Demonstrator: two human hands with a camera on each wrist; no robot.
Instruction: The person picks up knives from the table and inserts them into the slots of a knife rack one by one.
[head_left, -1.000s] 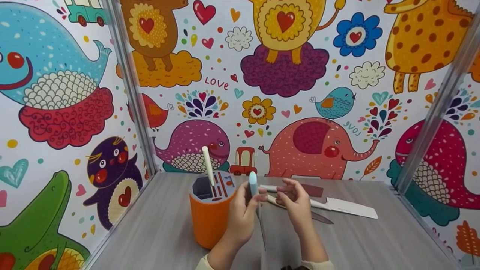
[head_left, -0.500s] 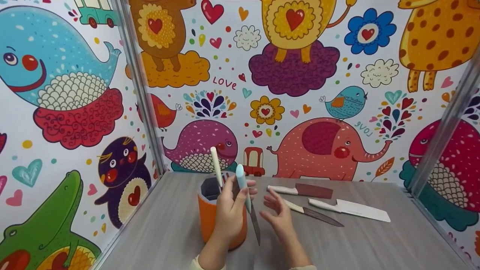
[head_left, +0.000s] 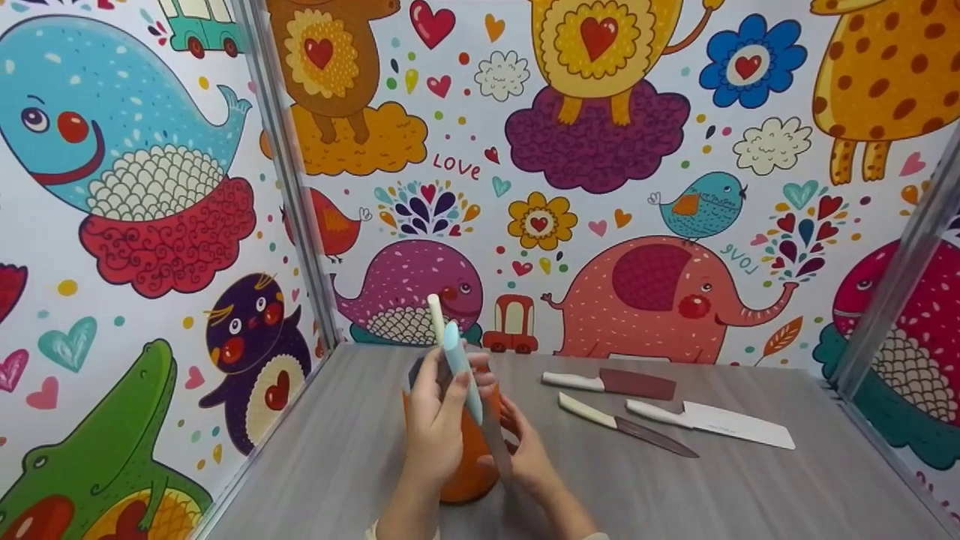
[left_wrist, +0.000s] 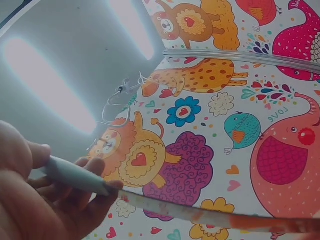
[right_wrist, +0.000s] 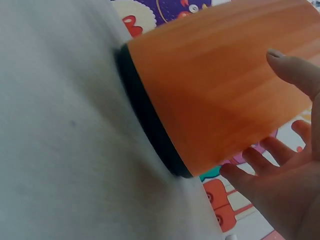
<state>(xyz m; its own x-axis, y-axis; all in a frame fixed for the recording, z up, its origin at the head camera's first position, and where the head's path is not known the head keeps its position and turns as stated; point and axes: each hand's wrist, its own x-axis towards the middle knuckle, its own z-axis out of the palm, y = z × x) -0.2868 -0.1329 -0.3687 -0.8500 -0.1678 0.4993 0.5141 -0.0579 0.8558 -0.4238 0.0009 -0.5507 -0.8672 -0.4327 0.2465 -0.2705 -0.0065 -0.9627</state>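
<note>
Holder: the orange holder (head_left: 471,476) stands upright on the table (head_left: 330,450); 1 cream handle (head_left: 436,319) rises from its mouth, the rest of the inside hidden.
Left hand: the left hand (head_left: 437,431) grips the blue knife (head_left: 463,375) by its handle.
Blue knife: outside the holder, in front of it, blade down.
Right hand: the right hand (head_left: 534,465), fingers parted and loosely bent, is beside the holder; contact unclear.
Table, right side: 3 knives (head_left: 652,435) lying apart.

Red "LOVE" lettering (head_left: 456,166) stands on the white, cartoon-printed back wall (head_left: 626,201); teal lettering (head_left: 739,259) beside the coral printed elephant (head_left: 637,307) shows "LOVE" running backwards.
</note>
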